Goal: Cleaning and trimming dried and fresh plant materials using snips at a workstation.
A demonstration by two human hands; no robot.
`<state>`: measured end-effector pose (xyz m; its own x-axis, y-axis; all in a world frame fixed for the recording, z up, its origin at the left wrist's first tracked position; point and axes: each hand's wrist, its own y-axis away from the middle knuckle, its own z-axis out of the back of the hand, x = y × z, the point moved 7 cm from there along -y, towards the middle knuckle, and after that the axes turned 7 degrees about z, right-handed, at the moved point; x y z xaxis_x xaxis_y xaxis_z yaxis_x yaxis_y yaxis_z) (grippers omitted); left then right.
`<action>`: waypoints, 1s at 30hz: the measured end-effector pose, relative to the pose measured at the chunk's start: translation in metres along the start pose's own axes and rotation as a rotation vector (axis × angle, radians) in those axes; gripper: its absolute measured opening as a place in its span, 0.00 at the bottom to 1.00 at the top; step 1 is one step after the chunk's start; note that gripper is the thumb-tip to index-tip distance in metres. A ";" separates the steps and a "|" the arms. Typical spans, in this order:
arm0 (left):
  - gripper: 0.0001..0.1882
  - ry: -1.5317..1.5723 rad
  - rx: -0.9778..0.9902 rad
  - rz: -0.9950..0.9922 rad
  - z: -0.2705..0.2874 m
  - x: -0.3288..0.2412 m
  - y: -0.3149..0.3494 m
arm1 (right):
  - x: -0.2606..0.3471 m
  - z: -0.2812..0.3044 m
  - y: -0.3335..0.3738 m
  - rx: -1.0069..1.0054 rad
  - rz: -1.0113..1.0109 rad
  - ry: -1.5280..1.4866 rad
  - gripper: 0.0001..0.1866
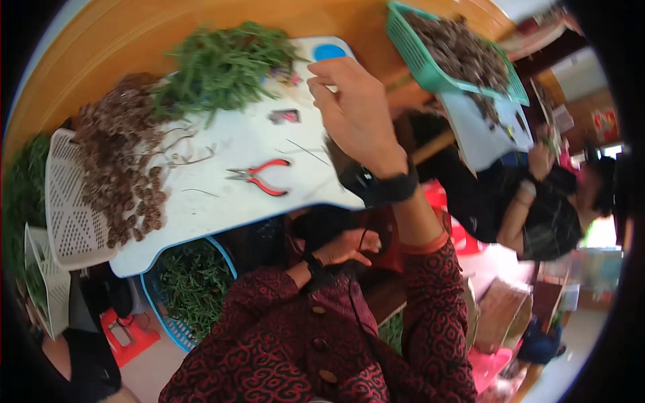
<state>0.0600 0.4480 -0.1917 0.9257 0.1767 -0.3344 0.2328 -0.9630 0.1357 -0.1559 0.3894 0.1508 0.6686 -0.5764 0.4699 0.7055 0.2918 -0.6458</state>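
My right hand [356,111], with a dark band on its wrist, is raised over the right end of the white table board [222,144]. Its fingers are bent, with a gap between them, and nothing shows in them. My left hand [346,248] is low in front of my body, below the board's near edge, fingers apart and holding nothing visible. Red-handled pliers [259,178] lie on the board with their jaws spread. Thin dark wires [306,153] lie beside them, and a small dark-pink piece [285,117] is farther back.
Green artificial sprigs [225,67] are heaped at the back, and brown dried-looking stems [124,148] spill from a white basket [64,201]. Below stands a blue basket [151,295] of greenery. A green basket [406,50] of brown stems is at the far right, near another person [544,208].
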 end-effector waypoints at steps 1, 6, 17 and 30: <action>0.23 -0.141 -0.018 0.004 0.000 0.002 0.000 | 0.006 0.025 0.022 -0.027 -0.071 -0.100 0.11; 0.17 -0.668 -0.188 0.047 -0.020 0.007 0.000 | 0.036 0.159 0.170 -0.477 -0.445 -0.197 0.11; 0.11 -1.282 -0.404 -0.265 -0.040 0.001 0.003 | 0.030 0.263 0.642 -0.951 -1.290 0.353 0.16; 0.10 -1.685 -0.532 -0.478 -0.057 -0.016 0.007 | 0.103 0.015 0.934 -0.329 -2.634 0.140 0.73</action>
<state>0.0637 0.4500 -0.1323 -0.4133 -0.3074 -0.8571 0.7265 -0.6788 -0.1069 0.5750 0.6140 -0.3953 -0.8580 0.5130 0.0274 -0.3576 -0.6346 0.6852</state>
